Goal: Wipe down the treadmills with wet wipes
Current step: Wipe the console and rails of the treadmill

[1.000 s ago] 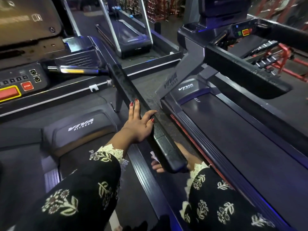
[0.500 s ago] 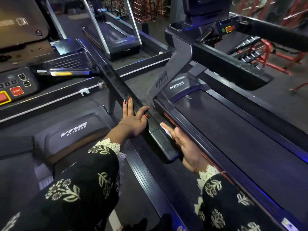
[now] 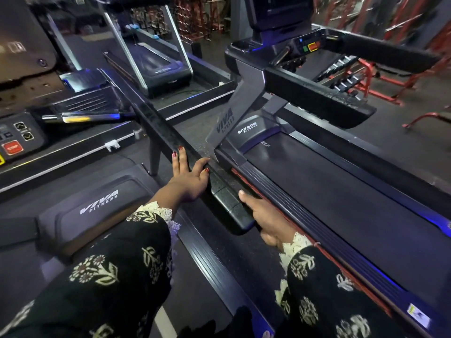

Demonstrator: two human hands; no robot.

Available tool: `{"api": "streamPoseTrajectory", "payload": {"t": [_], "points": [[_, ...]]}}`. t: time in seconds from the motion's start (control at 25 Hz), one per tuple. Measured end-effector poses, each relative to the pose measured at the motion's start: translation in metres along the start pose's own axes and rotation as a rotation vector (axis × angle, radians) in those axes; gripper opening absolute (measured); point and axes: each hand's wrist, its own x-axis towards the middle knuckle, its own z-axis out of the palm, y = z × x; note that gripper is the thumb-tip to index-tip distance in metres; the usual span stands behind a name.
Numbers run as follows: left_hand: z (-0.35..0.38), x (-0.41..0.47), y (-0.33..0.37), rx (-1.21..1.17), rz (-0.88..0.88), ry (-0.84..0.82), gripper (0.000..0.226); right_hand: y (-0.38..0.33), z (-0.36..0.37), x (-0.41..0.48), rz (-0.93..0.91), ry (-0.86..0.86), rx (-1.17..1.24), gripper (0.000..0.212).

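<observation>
The left grip (image 3: pixel 188 178) rests flat against the left side of a black handrail (image 3: pixel 158 129), fingers straight along it and thumb laid across its top. Just right of it, the right grip (image 3: pixel 264 217) clasps the handrail's rounded end, thumb on the upper edge, fingers hidden beneath. Right of that grip runs a treadmill belt (image 3: pixel 341 196). Left of the left grip sits a grey motor cover (image 3: pixel 97 215).

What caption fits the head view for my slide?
Left hand rests flat on the treadmill handrail; right hand reaches beneath the rail's end, fingers hidden.
</observation>
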Motion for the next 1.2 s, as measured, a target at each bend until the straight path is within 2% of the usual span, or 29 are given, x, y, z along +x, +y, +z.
{"api": "streamPoseTrajectory", "payload": {"t": [0.08, 0.2, 0.28, 0.32, 0.4, 0.44, 0.52, 0.68, 0.76, 0.84, 0.92, 1.08, 1.2], "points": [[0.0, 0.0, 0.0, 0.0, 0.003, -0.002, 0.047, 0.014, 0.003, -0.015, -0.182, 0.16, -0.035, 0.034], [0.0, 0.0, 0.0, -0.013, 0.012, -0.002, 0.046, 0.031, 0.009, -0.037, -0.444, 0.303, 0.095, 0.027], [0.001, 0.0, 0.0, -0.006, 0.013, 0.003, 0.046, 0.035, 0.014, -0.031, -0.392, 0.377, 0.192, 0.03], [0.001, 0.0, -0.001, -0.003, 0.013, 0.002, 0.046, 0.033, 0.017, -0.026, -0.313, 0.399, 0.232, 0.039], [0.001, 0.0, -0.001, -0.005, 0.014, -0.003, 0.047, 0.027, 0.021, -0.018, -0.122, 0.364, 0.28, 0.055], [0.001, 0.0, -0.002, -0.005, 0.015, -0.007, 0.047, 0.027, 0.02, -0.015, -0.045, 0.34, 0.319, 0.057], [0.0, 0.001, -0.003, -0.006, 0.018, -0.022, 0.047, 0.023, 0.021, -0.017, 0.045, 0.343, 0.394, 0.051], [0.001, 0.004, -0.006, -0.004, 0.022, -0.039, 0.048, 0.026, 0.041, -0.037, -0.1, 0.689, 0.491, 0.023], [0.002, 0.005, -0.007, -0.007, 0.023, -0.032, 0.047, 0.025, 0.051, -0.04, -0.068, 0.774, 0.49, 0.02], [0.003, 0.006, -0.007, -0.006, 0.028, -0.03, 0.047, 0.017, 0.051, -0.034, 0.097, 0.721, 0.628, 0.021], [0.003, 0.006, -0.007, -0.006, 0.032, -0.028, 0.048, 0.009, 0.048, -0.029, 0.211, 0.586, 0.811, 0.029], [0.002, 0.006, -0.008, 0.032, 0.039, -0.024, 0.049, 0.005, 0.048, -0.034, 0.297, 0.449, 0.922, 0.05], [0.001, 0.004, -0.006, 0.038, 0.038, -0.033, 0.049, -0.001, 0.051, -0.046, 0.318, 0.443, 1.077, 0.056]]}}
